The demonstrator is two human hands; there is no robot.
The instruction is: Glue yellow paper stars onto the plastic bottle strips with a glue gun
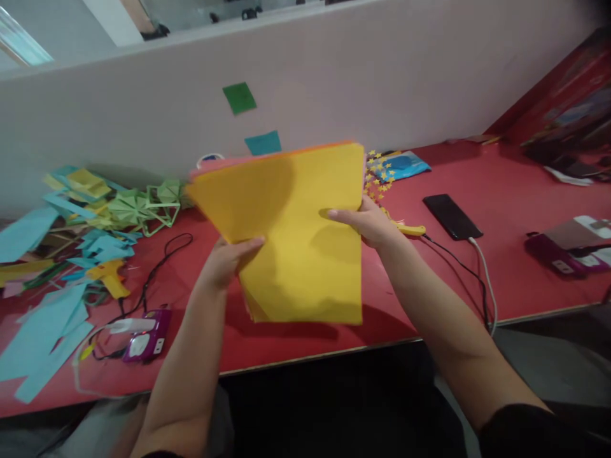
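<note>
Currently, both hands are holding the sheets [305,261] upright above the near part of the table [515,273], a yellow face showing toward the wearer and orange and pink edges peeking out along the top. Whether the bottom edge is touching the table: cannot tell.

Left hand [226,259]: grip is pinching the left side, thumb lying on the yellow face, fingers mostly hidden behind. Right hand [371,221]: grip is pinching the right edge higher up, thumb likewise in front.

Risks (judged): the left side is slanting and layers are fanning slightly at the lower left corner, so a slack left pinch could be letting inner sheets slide out. Hard thumb pressure could be creasing the front sheet, as the holds are sitting at unequal heights and possibly twisting the pack. The stars [383,187] are lying just behind the right edge; a wide swing could be scattering them, or brushing the green models [131,203] on the left. The left forearm is passing near the power strip [161,331]; snagging the cord [146,289] could be dragging the glue gun [109,277]. Similarly, the right arm could be catching the white cable [494,296] and tugging the phone [451,216].
</note>
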